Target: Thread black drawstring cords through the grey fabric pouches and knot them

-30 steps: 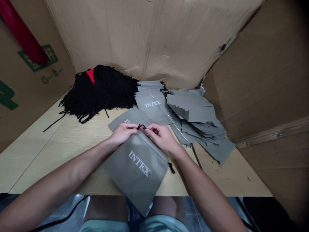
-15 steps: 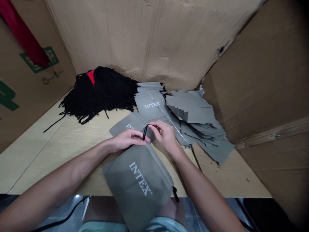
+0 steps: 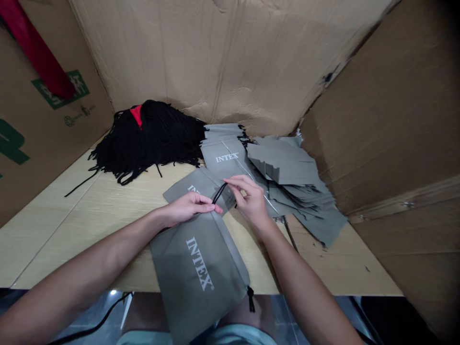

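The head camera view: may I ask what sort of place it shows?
Probably a work station for handwork, perhaps in a workshop. A large heap of black cords and a loose pile of flat grey pieces lie on the tabletop, with cardboard walls behind and at both sides.

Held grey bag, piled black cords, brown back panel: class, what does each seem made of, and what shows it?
Held grey bag: probably matt fabric, perhaps synthetic; its surface ripples softly. Piled black cords: dull textile, apparently, as strands loop loosely. Brown back panel: matt cardboard, judging by creases.
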Demonstrator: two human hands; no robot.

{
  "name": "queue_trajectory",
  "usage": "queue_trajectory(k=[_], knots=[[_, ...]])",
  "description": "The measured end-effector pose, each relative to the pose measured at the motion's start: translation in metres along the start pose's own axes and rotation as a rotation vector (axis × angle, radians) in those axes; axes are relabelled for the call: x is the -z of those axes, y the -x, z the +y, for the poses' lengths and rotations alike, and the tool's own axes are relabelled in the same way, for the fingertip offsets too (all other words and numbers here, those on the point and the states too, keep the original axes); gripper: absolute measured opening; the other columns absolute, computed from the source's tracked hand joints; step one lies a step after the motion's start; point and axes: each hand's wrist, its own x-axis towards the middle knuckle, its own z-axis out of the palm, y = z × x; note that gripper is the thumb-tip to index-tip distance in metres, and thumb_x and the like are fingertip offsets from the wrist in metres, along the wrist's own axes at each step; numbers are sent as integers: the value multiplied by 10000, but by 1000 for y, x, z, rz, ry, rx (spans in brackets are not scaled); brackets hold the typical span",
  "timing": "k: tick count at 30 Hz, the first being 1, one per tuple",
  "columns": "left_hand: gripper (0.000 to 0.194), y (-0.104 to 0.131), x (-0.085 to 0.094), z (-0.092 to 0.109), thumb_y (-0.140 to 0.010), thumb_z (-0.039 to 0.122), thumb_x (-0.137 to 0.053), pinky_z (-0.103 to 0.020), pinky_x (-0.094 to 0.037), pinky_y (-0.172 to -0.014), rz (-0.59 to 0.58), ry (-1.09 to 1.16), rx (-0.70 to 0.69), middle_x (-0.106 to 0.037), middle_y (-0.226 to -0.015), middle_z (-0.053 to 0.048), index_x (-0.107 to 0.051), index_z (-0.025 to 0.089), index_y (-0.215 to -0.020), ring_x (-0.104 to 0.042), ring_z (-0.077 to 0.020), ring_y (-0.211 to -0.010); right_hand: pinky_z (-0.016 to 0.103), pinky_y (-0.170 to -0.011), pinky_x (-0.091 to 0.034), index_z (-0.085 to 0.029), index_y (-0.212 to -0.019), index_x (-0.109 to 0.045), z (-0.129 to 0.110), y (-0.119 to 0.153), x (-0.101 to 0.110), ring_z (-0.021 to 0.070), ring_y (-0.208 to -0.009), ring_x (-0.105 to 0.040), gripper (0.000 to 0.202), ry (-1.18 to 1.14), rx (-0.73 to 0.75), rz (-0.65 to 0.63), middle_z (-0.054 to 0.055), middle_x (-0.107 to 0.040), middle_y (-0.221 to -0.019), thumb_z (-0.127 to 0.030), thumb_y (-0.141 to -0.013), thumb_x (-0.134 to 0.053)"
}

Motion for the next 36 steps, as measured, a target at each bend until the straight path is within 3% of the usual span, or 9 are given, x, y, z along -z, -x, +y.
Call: queue_trajectory(k=[4, 6, 8, 10, 13, 17, 25, 31, 36], knots=[[358, -2, 2, -4, -796, 467, -670, -312, -445, -911, -4, -33, -35, -731, -1075, -87, -760, 180, -989, -648, -217, -964, 500, -1041, -404, -260, -1255, -618, -7, -4, 10, 260, -1241, -480, 392, 66, 85, -160, 93, -549, -1369, -186, -870, -592], [351, -3, 2, -5, -788, 467, -675, -322, -440, -929, -4, -34, -50, -738, -1048, -82, -764, 181, -970, -649, -222, -970, 500, -1028, -425, -264, -1230, -631, -12, -5, 11, 257, -1250, -482, 380, -19, 171, -290, 79, -603, -1321, -204, -855, -628], [336, -4, 3, -5, -775, 463, -689, -323, -434, -946, -5, -25, -60, -744, -1023, -75, -770, 183, -943, -647, -223, -981, 448, -950, -492, -265, -1116, -692, -14, -5, 8, 233, -1156, -560, 264, -106, 229, -355, 59, -720, -1106, -211, -866, -628], [332, -3, 3, -4, -775, 464, -690, -314, -429, -950, -8, -25, -63, -744, -1019, -71, -772, 184, -932, -644, -220, -987, 411, -874, -516, -262, -976, -736, -12, -4, 5, 218, -1015, -631, 155, -103, 265, -343, 38, -758, -920, -217, -876, -626], [343, -2, 2, -1, -792, 463, -675, -299, -432, -918, -24, -58, -64, -738, -1025, -65, -764, 186, -974, -639, -209, -965, 405, -829, -496, -252, -894, -751, -6, -3, 2, 208, -888, -656, 119, -4, 308, -269, 33, -759, -860, -219, -872, -638], [331, 0, 0, 3, -764, 395, -722, -285, -431, -880, -64, -93, -86, -726, -1008, -53, -748, 189, -1022, -626, -194, -939, 347, -740, -503, -246, -943, -754, -2, 1, 0, 178, -802, -647, 166, 32, 266, -217, 56, -735, -882, -219, -897, -597], [309, 0, -1, 0, -749, 401, -742, -271, -456, -771, 83, 197, -5, -730, -907, -41, -750, 208, -989, -632, -148, -767, 257, -680, -522, -239, -1108, -717, -11, 4, -4, 129, -779, -641, 269, -72, 139, -233, 61, -670, -946, -215, -946, -503], [266, -4, -5, -1, -734, 381, -749, -314, -393, -1001, 240, 200, -151, -646, -1255, -47, -773, 210, -936, -576, -225, -1144, 266, -732, -517, -223, -1089, -718, -13, 3, -2, 136, -790, -635, 268, -41, 96, -270, 58, -665, -919, -205, -947, -490], [234, -6, -10, 0, -755, 364, -727, -364, -361, -1064, 324, 85, -188, -670, -1223, -64, -779, 211, -924, -565, -245, -1175, 289, -734, -512, -199, -967, -743, -15, 3, -2, 155, -752, -640, 218, 51, 1, -285, 63, -684, -870, -233, -924, -531]])
